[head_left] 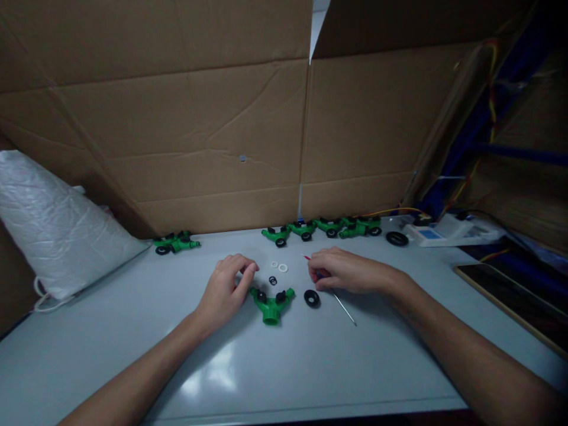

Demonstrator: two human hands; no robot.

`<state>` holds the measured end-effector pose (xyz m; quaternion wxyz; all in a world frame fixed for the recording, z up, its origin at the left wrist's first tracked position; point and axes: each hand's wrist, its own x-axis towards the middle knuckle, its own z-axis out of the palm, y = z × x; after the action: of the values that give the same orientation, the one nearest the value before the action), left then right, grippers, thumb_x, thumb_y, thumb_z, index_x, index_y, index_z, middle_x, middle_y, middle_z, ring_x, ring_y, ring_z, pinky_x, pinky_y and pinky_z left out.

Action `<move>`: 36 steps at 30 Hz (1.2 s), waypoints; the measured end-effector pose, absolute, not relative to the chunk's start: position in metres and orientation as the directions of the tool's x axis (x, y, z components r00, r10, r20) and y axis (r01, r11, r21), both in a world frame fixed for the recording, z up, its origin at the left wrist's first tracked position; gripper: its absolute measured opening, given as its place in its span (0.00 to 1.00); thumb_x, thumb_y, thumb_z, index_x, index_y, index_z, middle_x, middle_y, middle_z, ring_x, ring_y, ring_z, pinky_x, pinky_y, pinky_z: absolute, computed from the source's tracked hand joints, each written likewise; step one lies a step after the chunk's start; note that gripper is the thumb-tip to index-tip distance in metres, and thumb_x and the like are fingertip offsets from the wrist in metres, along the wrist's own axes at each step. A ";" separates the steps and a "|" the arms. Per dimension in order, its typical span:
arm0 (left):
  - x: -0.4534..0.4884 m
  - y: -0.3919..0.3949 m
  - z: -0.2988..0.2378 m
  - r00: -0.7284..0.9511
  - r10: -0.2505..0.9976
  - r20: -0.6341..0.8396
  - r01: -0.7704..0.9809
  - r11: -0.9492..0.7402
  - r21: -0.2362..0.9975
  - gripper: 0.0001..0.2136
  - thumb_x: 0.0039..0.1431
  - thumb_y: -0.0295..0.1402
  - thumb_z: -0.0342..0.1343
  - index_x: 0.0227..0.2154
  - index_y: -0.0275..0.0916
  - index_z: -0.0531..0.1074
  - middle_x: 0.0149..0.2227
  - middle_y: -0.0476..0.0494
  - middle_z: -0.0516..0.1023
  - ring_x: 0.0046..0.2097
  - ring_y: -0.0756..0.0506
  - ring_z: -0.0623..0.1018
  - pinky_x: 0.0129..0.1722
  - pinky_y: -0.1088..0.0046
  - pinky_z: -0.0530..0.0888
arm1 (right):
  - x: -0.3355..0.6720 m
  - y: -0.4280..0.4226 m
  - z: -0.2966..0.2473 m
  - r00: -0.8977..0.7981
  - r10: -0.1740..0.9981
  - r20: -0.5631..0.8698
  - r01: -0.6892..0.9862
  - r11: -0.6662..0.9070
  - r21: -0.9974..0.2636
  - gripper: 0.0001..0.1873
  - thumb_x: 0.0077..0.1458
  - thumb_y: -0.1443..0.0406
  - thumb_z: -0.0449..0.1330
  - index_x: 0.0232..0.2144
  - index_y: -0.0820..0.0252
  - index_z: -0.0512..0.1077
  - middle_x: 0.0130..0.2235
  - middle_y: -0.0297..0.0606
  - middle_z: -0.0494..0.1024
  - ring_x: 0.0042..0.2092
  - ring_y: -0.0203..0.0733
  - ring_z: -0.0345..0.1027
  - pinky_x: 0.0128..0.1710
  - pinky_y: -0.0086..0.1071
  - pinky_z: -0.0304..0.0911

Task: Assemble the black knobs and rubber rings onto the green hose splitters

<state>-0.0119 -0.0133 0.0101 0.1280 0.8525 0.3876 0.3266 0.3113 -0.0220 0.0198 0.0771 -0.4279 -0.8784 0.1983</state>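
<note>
A green Y-shaped plastic fitting (272,303) with two black knobs lies on the pale table (284,367) in front of me. My left hand (227,290) rests just left of it, fingers curled, fingertips touching its left arm. My right hand (344,271) is closed around a thin metal pick with a red tip (341,302), held low over the table. A black ring (312,298) lies under the right hand's edge. Two small white rings (279,266) and a small black ring (273,280) lie between the hands.
A row of several green fittings (323,227) lines the cardboard wall (222,154) at the back, with another pair (175,242) further left. A white sack (57,231) stands at left. A black ring (397,238), a white device (444,232) and a wooden-framed board (515,302) sit at right.
</note>
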 end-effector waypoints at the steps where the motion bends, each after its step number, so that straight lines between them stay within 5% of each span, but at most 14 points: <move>1: -0.012 -0.013 0.010 0.485 0.745 0.457 0.578 -0.666 0.471 0.14 0.77 0.39 0.48 0.39 0.41 0.76 0.39 0.43 0.80 0.43 0.41 0.76 0.48 0.62 0.71 | 0.312 -0.022 0.019 -0.617 0.786 -0.039 0.726 0.549 -0.414 0.04 0.62 0.69 0.66 0.34 0.57 0.75 0.38 0.38 0.78 0.43 0.47 0.69 0.43 0.36 0.59; 14: -0.012 -0.014 0.010 0.493 0.740 0.457 0.585 -0.671 0.455 0.14 0.77 0.39 0.48 0.39 0.41 0.75 0.39 0.44 0.80 0.43 0.42 0.76 0.49 0.60 0.70 | 0.298 -0.033 0.012 -0.598 0.798 -0.080 0.778 0.554 -0.296 0.09 0.67 0.68 0.56 0.32 0.56 0.68 0.35 0.38 0.76 0.38 0.46 0.68 0.50 0.44 0.56; 19: -0.012 -0.014 0.011 0.492 0.742 0.455 0.584 -0.669 0.460 0.14 0.78 0.40 0.48 0.39 0.41 0.75 0.40 0.44 0.80 0.44 0.41 0.76 0.50 0.59 0.70 | 0.292 -0.035 0.012 -0.576 0.816 0.046 0.780 0.566 -0.267 0.07 0.68 0.69 0.54 0.34 0.55 0.64 0.34 0.37 0.73 0.38 0.46 0.65 0.51 0.45 0.56; 26: -0.011 -0.017 0.014 0.540 0.719 0.437 0.554 -0.695 0.459 0.13 0.78 0.39 0.48 0.40 0.41 0.75 0.39 0.44 0.79 0.44 0.41 0.76 0.49 0.60 0.70 | 0.282 -0.035 0.023 -0.533 0.802 0.269 0.696 0.597 -0.399 0.08 0.72 0.65 0.51 0.35 0.53 0.61 0.37 0.40 0.72 0.38 0.47 0.64 0.40 0.39 0.59; 36: -0.009 -0.019 0.010 0.603 0.680 0.418 0.532 -0.733 0.424 0.12 0.77 0.38 0.50 0.39 0.42 0.76 0.39 0.44 0.80 0.44 0.41 0.76 0.49 0.61 0.69 | 0.254 -0.049 0.020 -0.556 0.694 0.458 0.458 0.716 -0.527 0.06 0.76 0.64 0.54 0.44 0.55 0.70 0.44 0.40 0.75 0.48 0.45 0.67 0.51 0.38 0.62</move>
<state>-0.0094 -0.0189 0.0099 0.1292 0.8860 0.3419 0.2855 0.2535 -0.0487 0.0197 0.3331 -0.3333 -0.8642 0.1764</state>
